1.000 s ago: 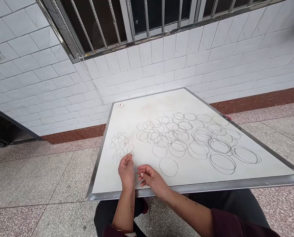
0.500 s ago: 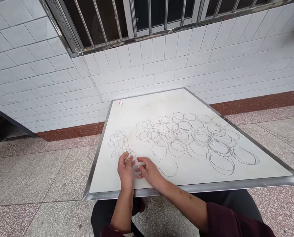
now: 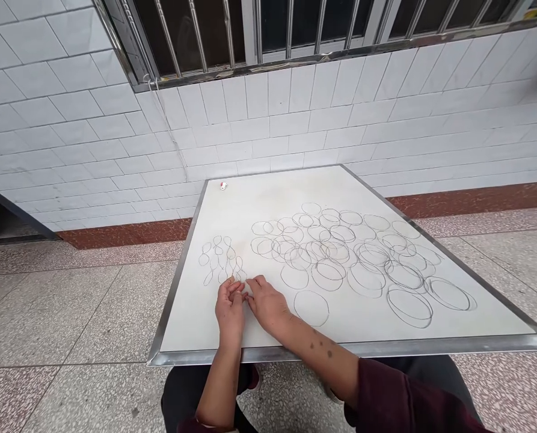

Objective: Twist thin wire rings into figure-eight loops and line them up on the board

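My left hand (image 3: 231,305) is over the near left part of the white board table (image 3: 268,198), fingers curled and fingertips drawn together. My right hand (image 3: 267,305) comes in from the right, its bent fingers meeting the left fingertips. Whatever lies between the fingers is too thin or hidden to make out. Just beyond them lie several thin dark strands twisted into small linked loops (image 3: 231,252). To the right, many thin dark rings (image 3: 328,275) lie spread and overlapping, and a single ring (image 3: 328,313) is beside my right wrist.
A metal edge strip (image 3: 385,347) borders the table. A small white and red object (image 3: 224,186) sits at the far left corner. Behind stands a white tiled wall (image 3: 295,129) with a barred window (image 3: 272,30) and a hanging cord (image 3: 171,135).
My right hand has moved slightly up and left, so its fingers now meet the left hand's. The left hand has hardly moved. The camera view has shifted slightly.
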{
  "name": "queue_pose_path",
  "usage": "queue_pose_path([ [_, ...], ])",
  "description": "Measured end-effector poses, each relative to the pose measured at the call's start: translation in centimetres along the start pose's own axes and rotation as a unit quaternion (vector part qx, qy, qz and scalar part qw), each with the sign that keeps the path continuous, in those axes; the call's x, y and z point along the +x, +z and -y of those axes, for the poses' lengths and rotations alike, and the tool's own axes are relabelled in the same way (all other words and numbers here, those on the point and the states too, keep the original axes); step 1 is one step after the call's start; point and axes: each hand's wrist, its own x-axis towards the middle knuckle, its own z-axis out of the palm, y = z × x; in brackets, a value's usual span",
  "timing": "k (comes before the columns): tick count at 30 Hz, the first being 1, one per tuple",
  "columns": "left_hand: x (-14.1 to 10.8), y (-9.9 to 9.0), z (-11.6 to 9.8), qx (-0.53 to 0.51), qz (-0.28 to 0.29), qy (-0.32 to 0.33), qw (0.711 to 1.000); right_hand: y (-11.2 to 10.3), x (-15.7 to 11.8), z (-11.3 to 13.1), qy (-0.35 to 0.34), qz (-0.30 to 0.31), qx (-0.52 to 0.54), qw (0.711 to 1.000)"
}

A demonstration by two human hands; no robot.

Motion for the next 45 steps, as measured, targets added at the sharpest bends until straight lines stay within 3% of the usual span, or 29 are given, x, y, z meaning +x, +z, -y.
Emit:
queue_pose_path([
  [8, -1.8, -1.2, 0.7, 0.008, 0.000, 0.031, 0.999, -1.3, 0.9, 0.9, 0.036, 0.006, -0.011, 0.999],
  [19, -3.2, -2.6, 0.3, 0.044, 0.048, 0.039, 0.997, 0.3, 3.5, -1.0, -0.057, 0.001, -0.067, 0.996],
  [25, -3.4, -2.6, 0.3, 0.028, 0.049, 0.036, 0.998, -1.9, 3.6, -1.4, -0.093, -0.042, -0.028, 0.994],
  [28, -3.3, -2.5, 0.1, -0.001, 0.017, 0.041, 0.999, -4.2, 2.8, -1.4, -0.080, -0.087, 0.040, 0.992],
  [29, -3.1, -2.5, -0.3, -0.005, 0.000, 0.046, 0.999, -5.0, 2.5, -1.5, -0.070, -0.092, 0.125, 0.985],
  [32, -2.6, -2.1, -2.1, 0.005, -0.042, 0.066, 0.997, -6.4, 1.6, -1.8, -0.041, -0.056, 0.333, 0.940],
  [35, -2.4, -1.6, -4.4, 0.003, -0.015, 0.050, 0.999, -6.7, 1.2, -2.0, -0.033, -0.009, 0.438, 0.898],
  [39, -3.3, -1.4, -6.2, 0.000, 0.056, -0.016, 0.998, -6.6, 0.7, -1.7, -0.029, 0.008, 0.498, 0.867],
  [45, -5.0, -0.9, -6.8, -0.026, 0.060, -0.060, 0.996, -7.3, 0.0, -1.0, -0.019, 0.027, 0.497, 0.867],
])
